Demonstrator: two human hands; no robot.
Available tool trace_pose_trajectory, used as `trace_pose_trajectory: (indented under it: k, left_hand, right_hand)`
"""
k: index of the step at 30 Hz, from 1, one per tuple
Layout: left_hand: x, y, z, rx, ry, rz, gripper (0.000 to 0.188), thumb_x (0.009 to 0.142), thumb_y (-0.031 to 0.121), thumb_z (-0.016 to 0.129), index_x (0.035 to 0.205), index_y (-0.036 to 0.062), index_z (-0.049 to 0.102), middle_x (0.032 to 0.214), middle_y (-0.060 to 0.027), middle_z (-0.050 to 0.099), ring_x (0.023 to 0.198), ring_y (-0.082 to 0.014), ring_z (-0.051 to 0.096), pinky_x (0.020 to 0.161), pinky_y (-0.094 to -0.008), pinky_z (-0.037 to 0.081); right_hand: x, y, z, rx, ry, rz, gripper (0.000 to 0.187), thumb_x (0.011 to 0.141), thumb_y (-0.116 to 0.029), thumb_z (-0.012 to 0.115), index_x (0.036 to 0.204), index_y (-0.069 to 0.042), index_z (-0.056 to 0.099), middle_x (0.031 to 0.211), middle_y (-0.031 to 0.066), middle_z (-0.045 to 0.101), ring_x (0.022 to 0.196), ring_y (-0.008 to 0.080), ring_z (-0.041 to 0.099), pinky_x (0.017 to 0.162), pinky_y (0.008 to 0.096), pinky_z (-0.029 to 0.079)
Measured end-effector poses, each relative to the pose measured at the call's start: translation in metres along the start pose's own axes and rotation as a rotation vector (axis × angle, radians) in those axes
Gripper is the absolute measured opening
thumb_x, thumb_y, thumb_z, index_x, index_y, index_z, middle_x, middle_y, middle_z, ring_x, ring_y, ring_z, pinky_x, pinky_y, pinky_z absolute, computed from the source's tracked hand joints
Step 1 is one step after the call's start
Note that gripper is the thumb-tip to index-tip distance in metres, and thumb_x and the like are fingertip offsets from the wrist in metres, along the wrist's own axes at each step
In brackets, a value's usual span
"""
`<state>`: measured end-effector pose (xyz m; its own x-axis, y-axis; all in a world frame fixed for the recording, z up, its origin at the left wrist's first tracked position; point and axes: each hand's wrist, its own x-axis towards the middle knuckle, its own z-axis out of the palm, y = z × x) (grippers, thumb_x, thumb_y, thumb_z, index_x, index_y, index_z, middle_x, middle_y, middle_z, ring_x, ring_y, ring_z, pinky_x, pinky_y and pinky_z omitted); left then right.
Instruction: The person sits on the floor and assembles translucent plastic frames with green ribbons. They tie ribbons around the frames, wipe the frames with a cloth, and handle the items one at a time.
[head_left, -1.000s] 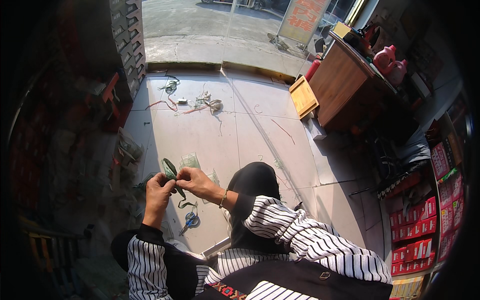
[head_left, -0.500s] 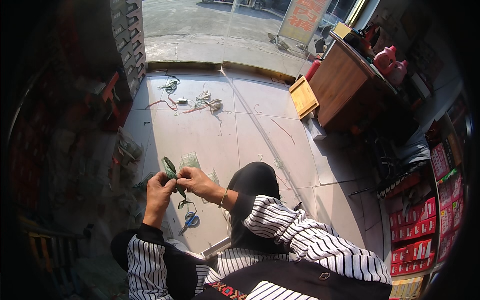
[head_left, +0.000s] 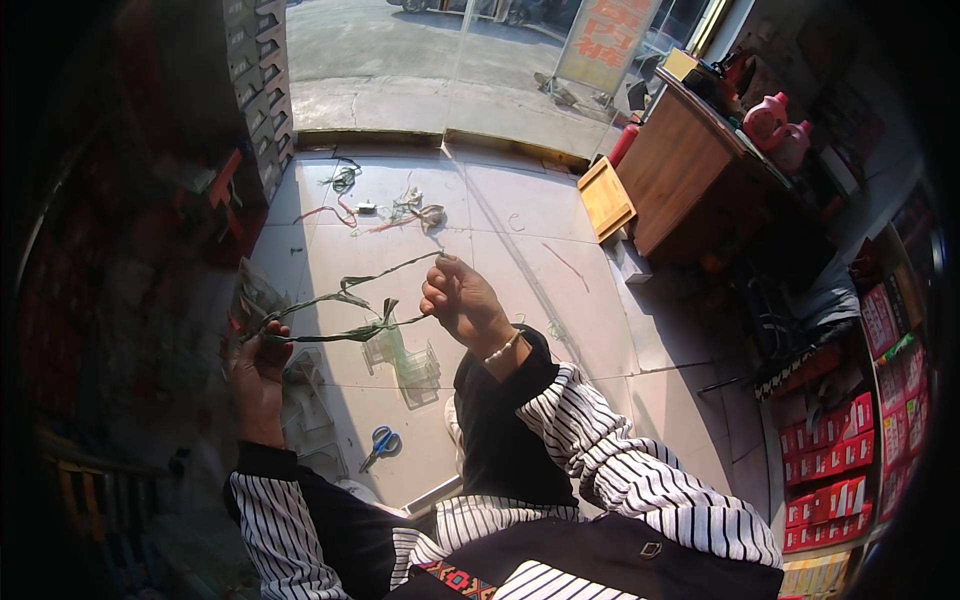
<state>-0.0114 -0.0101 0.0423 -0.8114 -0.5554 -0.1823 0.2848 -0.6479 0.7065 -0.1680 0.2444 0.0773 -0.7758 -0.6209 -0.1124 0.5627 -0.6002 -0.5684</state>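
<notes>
Two lengths of dark green plastic cord (head_left: 368,331) stretch between my hands, kinked and partly flattened into ribbon. My left hand (head_left: 258,372), in shadow at the left, has its fingers curled round one end. My right hand (head_left: 464,303), raised and farther right, pinches the other end between thumb and fingers. Below the cord, clear plastic racks (head_left: 408,368) lie on the tiles. Blue-handled scissors (head_left: 381,446) rest on the floor nearer my legs, touched by neither hand.
Tangled green cord (head_left: 344,178) and a bundle of pale and red string (head_left: 428,214) litter the floor ahead. A wooden counter (head_left: 690,170) stands at right, with a wooden board (head_left: 606,198) against it. Stacked grey boxes (head_left: 258,95) line the left; red boxes (head_left: 825,440) fill shelves at right.
My hands have moved apart, the left leftward and the right up and rightward. The green cord, bunched between them before, is now drawn out in two strands.
</notes>
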Motion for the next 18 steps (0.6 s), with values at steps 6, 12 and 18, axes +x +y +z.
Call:
trace_pose_trajectory:
  k: [6, 12, 18]
  left_hand:
    - [0.016, 0.052, -0.047, -0.324, -0.128, 0.006, 0.015, 0.093, 0.015, 0.05, 0.081, 0.0054, 0.048, 0.073, -0.002, 0.051, 0.055, -0.0105, 0.046, 0.05, -0.0249, 0.042]
    - [0.014, 0.11, -0.093, 0.061, 0.133, 0.23, 0.024, 0.094, 0.018, 0.048, 0.073, 0.0091, 0.045, 0.063, 0.0004, 0.039, 0.046, -0.0068, 0.028, 0.041, -0.024, 0.024]
    - [0.022, 0.172, -0.259, 0.735, 0.782, 0.291, 0.023, 0.094, 0.026, 0.049, 0.09, 0.0051, 0.058, 0.067, -0.0044, 0.053, 0.044, -0.0102, 0.041, 0.039, -0.0279, 0.031]
  right_hand:
    - [-0.011, -0.075, -0.032, -0.288, 0.158, -0.22, 0.008, 0.091, -0.013, 0.051, 0.096, -0.01, 0.045, 0.064, 0.0002, 0.042, 0.045, 0.0088, 0.033, 0.039, 0.0241, 0.027]
    - [-0.02, -0.152, -0.069, -0.539, 0.429, -0.44, 0.012, 0.09, -0.01, 0.055, 0.098, -0.008, 0.047, 0.062, -0.0006, 0.045, 0.041, 0.006, 0.032, 0.036, 0.0209, 0.024]
    - [-0.031, -0.214, -0.109, -0.874, 0.713, -0.712, 0.006, 0.09, -0.011, 0.054, 0.092, -0.007, 0.051, 0.059, -0.003, 0.046, 0.038, 0.0043, 0.036, 0.033, 0.0193, 0.026]
